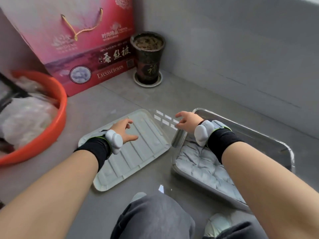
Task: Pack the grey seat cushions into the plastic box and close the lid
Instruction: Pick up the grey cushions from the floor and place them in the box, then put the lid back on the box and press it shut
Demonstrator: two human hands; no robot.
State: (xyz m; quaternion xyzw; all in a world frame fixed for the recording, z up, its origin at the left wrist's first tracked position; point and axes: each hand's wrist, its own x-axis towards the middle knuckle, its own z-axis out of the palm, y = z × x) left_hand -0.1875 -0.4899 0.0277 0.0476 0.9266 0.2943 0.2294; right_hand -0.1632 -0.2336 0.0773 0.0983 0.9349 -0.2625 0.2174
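A quilted grey seat cushion point(205, 167) lies flat inside the clear rectangular plastic box point(274, 144), which sits on the grey floor point(120, 100) to the person's right. How many cushions are stacked in there I cannot tell; only the top one shows. Just beside the box, on its left, the pale ribbed plastic lid point(138, 152) lies flat on the floor, touching nothing of the box's rim as far as I can see. So the packing looks done, or nearly so, and the closing is what is left: the lid has to be lifted, set over the box and pressed down.

The left hand point(124, 129) hovers over the lid with fingers spread, grasping nothing. The right hand point(187, 122) hangs above the box's near-left corner, fingers loosely curled and empty too. Both wrists wear black bands with white devices.

Farther off stand a dark glazed plant pot point(148, 57) in the corner, a pink cardboard gift box point(77, 37) against the wall, and an orange plastic basin point(51, 118) full of crumpled plastic on the left.
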